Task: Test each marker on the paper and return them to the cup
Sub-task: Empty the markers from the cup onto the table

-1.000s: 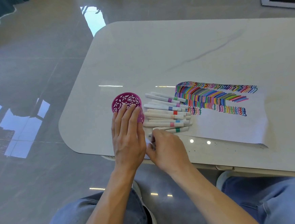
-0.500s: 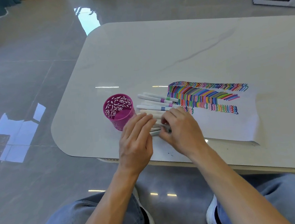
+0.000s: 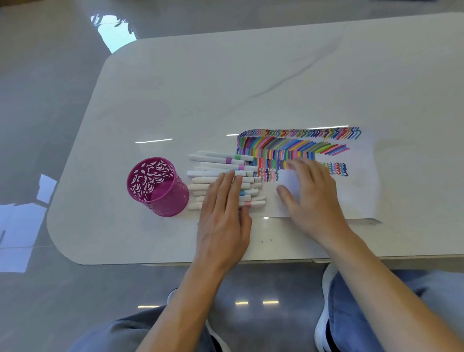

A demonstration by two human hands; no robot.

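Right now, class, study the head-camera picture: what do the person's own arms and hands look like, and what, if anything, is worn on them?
Both forearms are bare up to the frame's edge: no sleeves show. The left hand and right hand carry no glove, ring, watch or bracelet that I can see, though the right hand is slightly blurred. No cables or markings appear.

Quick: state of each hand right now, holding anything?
Left hand: open, straight fingers flat on the markers, holding nothing.
Right hand: open, fingers spread over the paper, holding nothing.
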